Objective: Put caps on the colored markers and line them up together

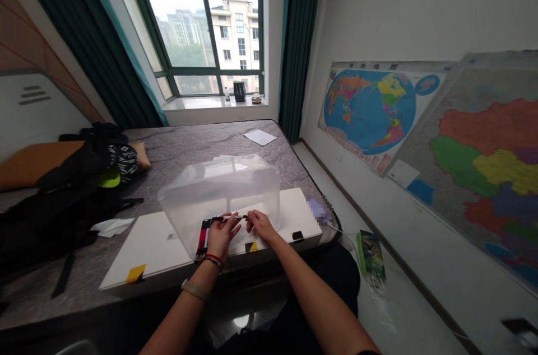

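A slim pen (233, 216) with a white barrel and dark ends lies crosswise between my two hands. My left hand (222, 236) has its fingers closed round the left part of it. The fingertips of my right hand (259, 226) pinch its dark right end. Just left of my left hand, several red and black pens (203, 236) lie side by side at the near left part of a clear plastic bin (222, 190). The bin rests on a flat white box (153, 237) with yellow and black tape pieces.
The box sits on a grey mattress (168, 145). Black bags and clothes (54, 209) lie at left, with a crumpled tissue (112, 226) nearby. Paper (260, 137) lies at the back. A green box (371, 255) and white cable are on the floor at right.
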`<move>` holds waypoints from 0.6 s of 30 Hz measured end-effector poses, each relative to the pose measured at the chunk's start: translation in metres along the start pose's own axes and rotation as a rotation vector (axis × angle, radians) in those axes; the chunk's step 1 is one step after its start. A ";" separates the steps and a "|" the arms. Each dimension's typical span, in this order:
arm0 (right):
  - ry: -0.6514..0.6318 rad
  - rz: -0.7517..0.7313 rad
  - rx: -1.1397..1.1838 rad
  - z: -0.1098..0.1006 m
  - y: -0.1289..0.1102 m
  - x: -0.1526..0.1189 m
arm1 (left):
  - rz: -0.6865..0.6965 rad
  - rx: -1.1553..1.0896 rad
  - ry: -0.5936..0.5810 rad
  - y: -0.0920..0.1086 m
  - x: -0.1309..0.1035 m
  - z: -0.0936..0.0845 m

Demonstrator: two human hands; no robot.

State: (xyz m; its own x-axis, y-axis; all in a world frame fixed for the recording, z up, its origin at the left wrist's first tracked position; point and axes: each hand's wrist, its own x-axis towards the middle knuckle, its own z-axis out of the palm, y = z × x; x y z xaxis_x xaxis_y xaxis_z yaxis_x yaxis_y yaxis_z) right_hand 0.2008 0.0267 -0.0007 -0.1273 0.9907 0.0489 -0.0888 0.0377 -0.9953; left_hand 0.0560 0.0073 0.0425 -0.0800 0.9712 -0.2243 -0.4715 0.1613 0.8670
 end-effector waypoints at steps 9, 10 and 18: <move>-0.029 0.049 -0.040 -0.005 0.001 -0.001 | -0.033 0.046 -0.037 0.004 -0.003 0.003; -0.031 0.064 -0.038 -0.005 0.001 -0.001 | -0.033 0.048 -0.038 0.005 -0.003 0.003; -0.023 0.033 0.000 -0.004 -0.003 -0.003 | 0.009 0.171 -0.062 0.002 -0.001 -0.002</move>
State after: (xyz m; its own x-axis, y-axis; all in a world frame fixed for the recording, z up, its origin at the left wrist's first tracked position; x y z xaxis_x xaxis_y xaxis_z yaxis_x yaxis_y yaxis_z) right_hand 0.2051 0.0241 0.0021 -0.1529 0.9881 0.0175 -0.0837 0.0047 -0.9965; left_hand 0.0534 0.0059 0.0442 -0.0265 0.9810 -0.1924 -0.3139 0.1745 0.9333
